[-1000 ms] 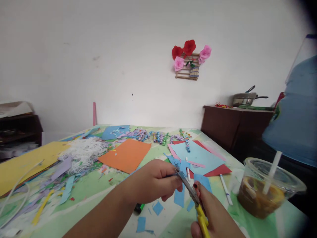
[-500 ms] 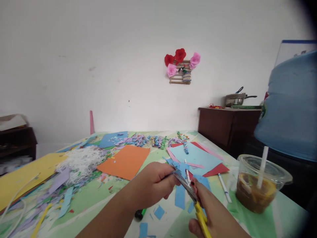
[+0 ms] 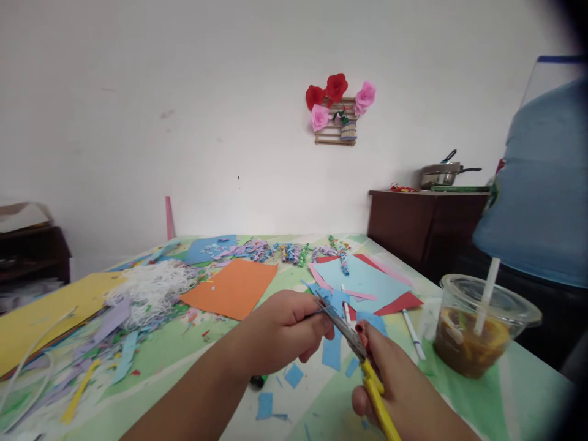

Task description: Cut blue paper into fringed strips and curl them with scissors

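Note:
My left hand [image 3: 285, 331] is closed in a pinch on a small piece of blue paper [image 3: 329, 311], mostly hidden by the fingers. Scissors [image 3: 377, 401] with yellow handles are gripped in my right hand [image 3: 399, 380], their blades pointing up and left to the paper at my left fingertips. A small reddish rolled piece [image 3: 361, 331] shows beside my right fingers; whether it is held is unclear. Below the hands lie cut blue scraps [image 3: 294, 375]. Just beyond them are more blue strips and a white marker [image 3: 346, 313].
An orange sheet [image 3: 234, 291], a heap of white shredded strands [image 3: 154, 291] and yellow sheets [image 3: 50, 312] cover the left. Light blue paper [image 3: 362, 278] lies on red sheets ahead. To the right stand a second marker [image 3: 414, 334] and a plastic cup of brown drink with a straw [image 3: 473, 346].
The view has tilted slightly downward, so the scene sits higher. The scissor blades now look slightly parted at the tips, near my left fingers. Both hands keep their grips.

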Available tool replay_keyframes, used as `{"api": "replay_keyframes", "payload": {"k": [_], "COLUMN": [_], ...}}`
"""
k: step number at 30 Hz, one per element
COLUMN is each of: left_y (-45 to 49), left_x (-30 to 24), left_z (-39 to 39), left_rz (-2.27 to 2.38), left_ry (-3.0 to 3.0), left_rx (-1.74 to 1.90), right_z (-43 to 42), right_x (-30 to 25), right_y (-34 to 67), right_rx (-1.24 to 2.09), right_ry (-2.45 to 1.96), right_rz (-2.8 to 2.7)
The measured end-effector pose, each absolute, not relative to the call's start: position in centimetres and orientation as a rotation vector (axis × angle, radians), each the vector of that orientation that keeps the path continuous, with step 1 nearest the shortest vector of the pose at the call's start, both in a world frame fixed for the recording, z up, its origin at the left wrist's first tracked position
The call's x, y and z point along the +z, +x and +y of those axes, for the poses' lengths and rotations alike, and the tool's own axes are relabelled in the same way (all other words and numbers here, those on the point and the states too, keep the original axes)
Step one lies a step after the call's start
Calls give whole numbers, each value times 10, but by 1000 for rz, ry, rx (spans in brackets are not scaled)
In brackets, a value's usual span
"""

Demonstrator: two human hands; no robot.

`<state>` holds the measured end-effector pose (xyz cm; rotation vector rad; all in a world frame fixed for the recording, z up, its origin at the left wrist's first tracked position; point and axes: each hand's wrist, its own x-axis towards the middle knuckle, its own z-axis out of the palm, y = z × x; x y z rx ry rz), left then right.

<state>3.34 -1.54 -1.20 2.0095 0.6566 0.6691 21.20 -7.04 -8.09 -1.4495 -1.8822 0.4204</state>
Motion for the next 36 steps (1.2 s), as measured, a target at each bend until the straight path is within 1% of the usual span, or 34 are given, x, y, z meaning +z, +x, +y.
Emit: {"api": "replay_keyframes", "payload": {"k": [9,15,21,25,32,36], "left_y": [34,29,35,38,38,39], "left_x": [-13,-10,-8,-11,-11,-10], "left_z": [-13,-13,-16,-16,-18,-20], "left_rz": [526,698,783,851,833,854], "left_ry": [1815,1964,2013,2159,2315,2313], "left_rx": [623,718,680,662,664,640], "right_z": [-69,-69,-66,-66,-68,-68], "right_x": [-78,-84,-84,-80,-91,-90], "right_y": [211,217,218,219,226,224], "right_rx": [411,424,421,429,527,500], "right_ry": [-1420,-1503,-1529,-1523,-1518,-1542], "right_rz": [-1880,-1897,-1914,-1925,-2049,-2046]}}
